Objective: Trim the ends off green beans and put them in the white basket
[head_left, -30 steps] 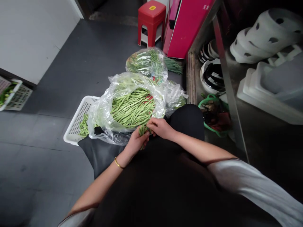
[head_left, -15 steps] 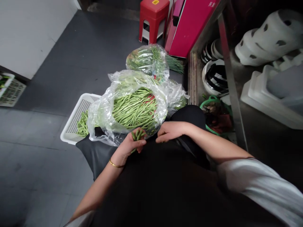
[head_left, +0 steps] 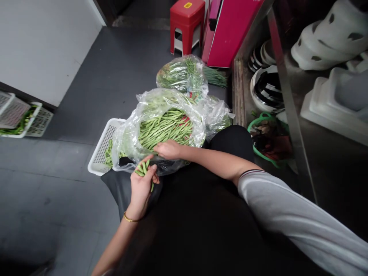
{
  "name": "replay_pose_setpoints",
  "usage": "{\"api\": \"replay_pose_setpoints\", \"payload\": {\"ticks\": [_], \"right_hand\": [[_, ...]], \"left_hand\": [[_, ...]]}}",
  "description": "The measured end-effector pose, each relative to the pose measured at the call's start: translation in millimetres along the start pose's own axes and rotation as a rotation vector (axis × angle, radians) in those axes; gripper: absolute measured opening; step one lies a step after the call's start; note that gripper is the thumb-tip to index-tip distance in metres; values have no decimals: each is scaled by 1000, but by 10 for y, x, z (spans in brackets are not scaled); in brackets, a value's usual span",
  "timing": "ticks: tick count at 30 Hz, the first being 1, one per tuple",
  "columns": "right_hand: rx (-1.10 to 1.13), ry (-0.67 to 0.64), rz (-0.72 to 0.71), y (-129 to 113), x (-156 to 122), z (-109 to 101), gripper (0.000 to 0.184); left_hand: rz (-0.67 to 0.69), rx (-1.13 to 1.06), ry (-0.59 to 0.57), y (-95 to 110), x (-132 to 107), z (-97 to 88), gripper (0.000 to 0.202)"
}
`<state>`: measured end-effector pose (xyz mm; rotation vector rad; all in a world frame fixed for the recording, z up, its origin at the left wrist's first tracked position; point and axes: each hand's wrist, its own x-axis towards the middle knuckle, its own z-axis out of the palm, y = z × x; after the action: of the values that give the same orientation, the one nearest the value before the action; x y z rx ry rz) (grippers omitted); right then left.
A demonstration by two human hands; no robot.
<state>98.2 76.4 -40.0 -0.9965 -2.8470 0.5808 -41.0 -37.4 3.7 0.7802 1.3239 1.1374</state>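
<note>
My left hand (head_left: 143, 180) is closed around a small bunch of green beans (head_left: 143, 168), below the near edge of a clear plastic bag (head_left: 123, 134). Inside that open bag lies a heap of long green beans (head_left: 163, 128). Over the near side of the heap, my right hand (head_left: 169, 149) is closed, its fingertips together and pointing left towards the left hand. What the right fingers grip, if anything, is too small to make out. A white perforated basket (head_left: 99, 153) with green beans in it stands left of the bag, partly covered by it.
Behind are a bag of greens (head_left: 175, 76) and a red stool (head_left: 186, 23). To the right, a metal rack (head_left: 283, 84) holds white containers, with a green basket (head_left: 268, 155) below. More white baskets (head_left: 40, 122) stand at the far left.
My right hand has moved left and forward, from beside the bag's near edge to over the beans. My left hand has shifted left, still holding its bunch. The view has also shifted slightly.
</note>
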Motion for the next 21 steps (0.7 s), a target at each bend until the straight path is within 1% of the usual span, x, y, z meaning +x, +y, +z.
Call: {"api": "replay_pose_setpoints", "payload": {"ticks": [2,3,5,6,7,9,11,12,14,15,16,18,19,20,21], "right_hand": [[18,123,122,140,-206,-201,20],[45,208,191,196,-316,-309,18],[134,381,295,237,-527,-482,15],[186,456,304,215,-625,-529,15],[234,515,270,168,-716,-543,16],[285,570,115,26,-875,-485,21],[280,550,-50,-115,-1004,-369,28],[278,531,-102,-165,-1062,-314,31],[331,495,-136,-209,-1167,-250,37],[395,494,-101,-208,-1216,-245,39],[474,502,-15,-200,-1261,-256,40],[630,481,246,-192,-1336,-304,37],[684,424,373,-203,-1363,-331,37],[712,332,459,-226,-1382,-352,40],[715,220,492,-260,-1394,-365,43]], "left_hand": [[-65,2,-100,-7,10,69,29],[-113,-12,-154,-15,28,124,24],[-231,-83,-252,-36,87,263,22],[-298,-138,-294,-48,127,339,23],[-362,-199,-330,-58,170,412,24],[-448,-316,-356,-75,256,528,29],[-447,-361,-328,-82,321,589,34],[-428,-354,-314,-83,340,600,34],[-396,-318,-319,-83,353,601,30],[-391,-302,-335,-85,350,598,28],[-386,-294,-343,-87,344,598,26],[-361,-288,-320,-94,336,610,22],[-340,-289,-297,-97,336,622,21],[-320,-288,-275,-100,340,637,22],[-299,-286,-257,-102,344,653,23]]}}
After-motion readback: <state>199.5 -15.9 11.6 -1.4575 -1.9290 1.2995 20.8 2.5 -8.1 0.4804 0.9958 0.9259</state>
